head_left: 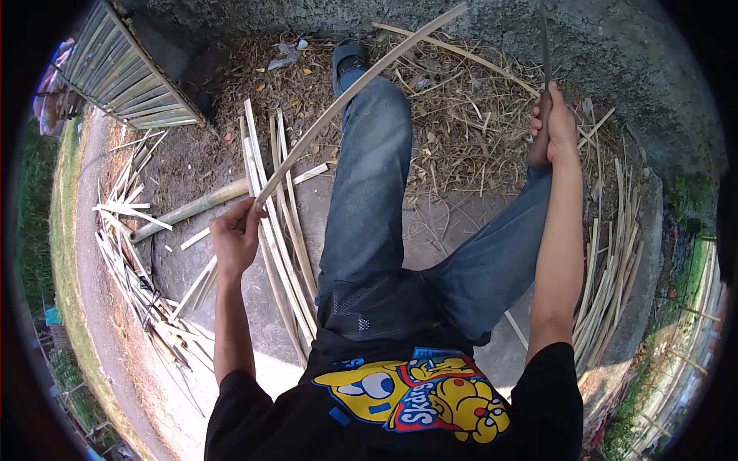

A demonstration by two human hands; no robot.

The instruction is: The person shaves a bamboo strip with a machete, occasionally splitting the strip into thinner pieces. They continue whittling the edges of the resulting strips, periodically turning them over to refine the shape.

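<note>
My left hand (237, 235) pinches the lower end of a long bamboo strip (347, 95). The strip slants up and to the right across my bent leg, its far end near the wall. On the right, my right hand (556, 123) is wrapped round the brown handle of a long-bladed knife (546, 58). Its dark, narrow blade points up toward the wall, apart from the strip. The knife's handle end is close above my right knee. Several pale bamboo strips (275, 223) lie on the ground between my left hand and my leg.
A bamboo pole (196, 206) lies at the left beside a heap of split pieces (142, 284). More strips (615, 261) are bundled at the right. Shavings (461, 146) cover the ground before the rough wall (638, 69). A slatted bamboo panel (131, 69) leans at upper left.
</note>
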